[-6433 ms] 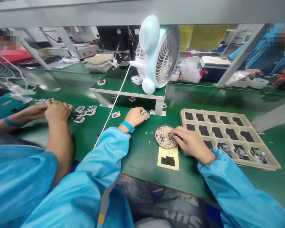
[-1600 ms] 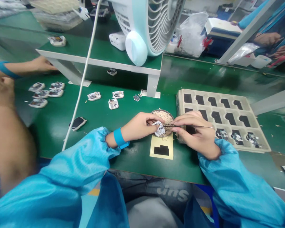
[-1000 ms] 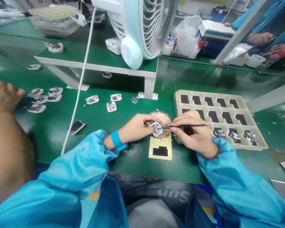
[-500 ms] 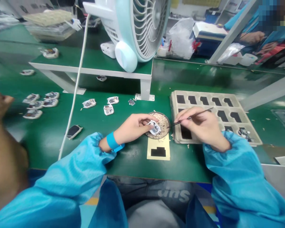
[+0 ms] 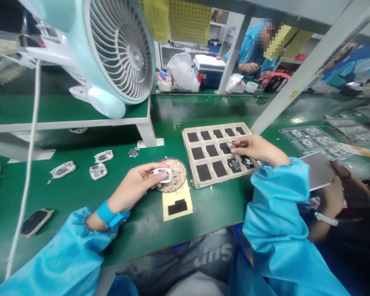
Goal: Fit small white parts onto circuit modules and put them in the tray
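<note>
Between the thumb and fingers of my left hand [image 5: 134, 183] is a small white device housing [image 5: 163, 175] with its inner parts showing. It is held over a round dish [image 5: 178, 174] full of pale crumbs and dark bits. My right hand [image 5: 257, 149] pinches dark, thin tweezers [image 5: 239, 144] above a cream compartment tray [image 5: 189, 174], tips toward the middle row. Dark pads lie in most compartments; small electronic parts [image 5: 234, 165] sit in the front row near my right hand. A yellow sheet with a black patch [image 5: 177, 206] lies before the dish.
Several white housings [image 5: 63, 169] lie at the left, with a dark-faced device [image 5: 37, 222] closer in. A fan [image 5: 123, 53] stands on a raised shelf, its cable [image 5: 31, 144] hanging down. At right, another person's hand [image 5: 331, 197] is by a grey panel [image 5: 317, 170]; clear trays [image 5: 311, 137] lie beyond.
The view has swung right. My right hand has moved with the tweezers from beside the dish to over the tray. My left hand still holds the housing above the dish.
</note>
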### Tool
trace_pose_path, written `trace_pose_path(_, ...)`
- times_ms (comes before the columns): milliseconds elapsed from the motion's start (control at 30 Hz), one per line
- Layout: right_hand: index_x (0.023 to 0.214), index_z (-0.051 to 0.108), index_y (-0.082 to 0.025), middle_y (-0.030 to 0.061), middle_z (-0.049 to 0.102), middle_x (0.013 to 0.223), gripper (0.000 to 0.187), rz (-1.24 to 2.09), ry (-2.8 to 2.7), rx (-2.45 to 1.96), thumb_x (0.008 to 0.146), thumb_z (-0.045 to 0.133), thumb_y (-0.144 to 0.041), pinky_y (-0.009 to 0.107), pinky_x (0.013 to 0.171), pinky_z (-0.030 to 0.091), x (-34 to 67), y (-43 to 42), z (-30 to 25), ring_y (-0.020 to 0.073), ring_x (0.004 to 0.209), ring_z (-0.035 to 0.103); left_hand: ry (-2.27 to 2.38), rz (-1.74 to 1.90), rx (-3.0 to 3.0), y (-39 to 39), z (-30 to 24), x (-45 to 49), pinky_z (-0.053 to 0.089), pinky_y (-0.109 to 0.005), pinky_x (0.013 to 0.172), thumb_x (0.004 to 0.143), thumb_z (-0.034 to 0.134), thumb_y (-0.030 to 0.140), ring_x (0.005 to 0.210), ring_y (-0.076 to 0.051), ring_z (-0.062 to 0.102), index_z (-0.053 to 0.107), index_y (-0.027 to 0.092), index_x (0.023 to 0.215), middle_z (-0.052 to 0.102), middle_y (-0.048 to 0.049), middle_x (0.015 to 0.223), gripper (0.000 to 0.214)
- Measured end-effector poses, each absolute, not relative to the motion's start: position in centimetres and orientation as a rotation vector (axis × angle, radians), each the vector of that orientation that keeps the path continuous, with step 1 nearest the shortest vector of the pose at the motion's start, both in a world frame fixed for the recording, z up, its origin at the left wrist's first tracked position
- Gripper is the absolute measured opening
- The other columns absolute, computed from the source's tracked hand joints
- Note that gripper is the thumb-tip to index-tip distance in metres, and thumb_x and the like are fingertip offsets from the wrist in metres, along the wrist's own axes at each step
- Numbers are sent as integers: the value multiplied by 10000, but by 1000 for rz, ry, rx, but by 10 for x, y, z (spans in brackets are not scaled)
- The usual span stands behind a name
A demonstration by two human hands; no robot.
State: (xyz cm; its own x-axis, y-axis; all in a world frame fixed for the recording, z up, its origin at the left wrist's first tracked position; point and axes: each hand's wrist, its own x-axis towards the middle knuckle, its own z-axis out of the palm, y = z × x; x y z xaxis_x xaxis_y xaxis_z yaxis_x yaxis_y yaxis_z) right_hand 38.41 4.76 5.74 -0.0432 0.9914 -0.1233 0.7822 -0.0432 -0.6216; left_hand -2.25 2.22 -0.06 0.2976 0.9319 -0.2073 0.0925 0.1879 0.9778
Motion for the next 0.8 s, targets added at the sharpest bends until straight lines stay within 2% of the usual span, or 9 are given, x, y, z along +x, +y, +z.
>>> trace_pose_path(167,809,783,-196,21,720,677,301,593,-1870,-2014,834,704,-486,279,573,426,379,9,48,172,622,631,1121,782,1232,23,-3,-26,424,-185,560,764,851,525,657,-115,569,753,169,1109,720,-61,837,505)
trace_pose_path(267,1001,802,-244,50,795,891,282,400,-1852,-2056,870,667,-454,300,645,478,368,-10,35,237,790,713,1120,766,1177,22,2,-23,383,-186,516,767,837,554,609,-115,558,754,144,1041,699,-61,770,501)
trace_pose_path(367,1180,760,-306,59,792,1122,326,258,-1894,-2073,897,640,-417,345,753,507,363,-18,27,292,985,728,1095,788,1144,21,7,-20,306,-184,475,804,799,563,541,-97,517,758,130,1020,661,-44,691,486)
trace_pose_path(500,1033,737,-261,62,789,987,237,227,-1948,-2122,869,664,-416,338,713,494,370,-19,31,277,903,723,1018,845,1104,20,7,-20,294,-205,484,883,706,555,568,-115,555,765,130,1088,688,-68,752,475)
trace_pose_path(600,921,707,-256,37,780,937,174,188,-1948,-2112,820,717,-397,327,681,486,373,-18,41,256,838,715,1002,887,1115,18,6,-22,315,-214,490,875,724,458,605,-126,576,777,136,1089,703,-68,792,390)
trace_pose_path(700,965,737,-268,42,791,966,190,210,-1895,-1978,823,730,-394,346,699,518,359,-15,55,260,845,724,992,898,1216,16,8,-22,440,-212,588,825,787,375,727,-148,642,773,172,1124,745,-63,892,362)
trace_pose_path(800,1079,772,-255,76,792,1073,279,291,-1807,-1702,868,713,-428,405,849,563,321,-5,71,284,983,732,1018,920,1356,16,9,-21,539,-265,784,772,845,377,903,-202,699,779,184,1091,772,-81,1038,379)
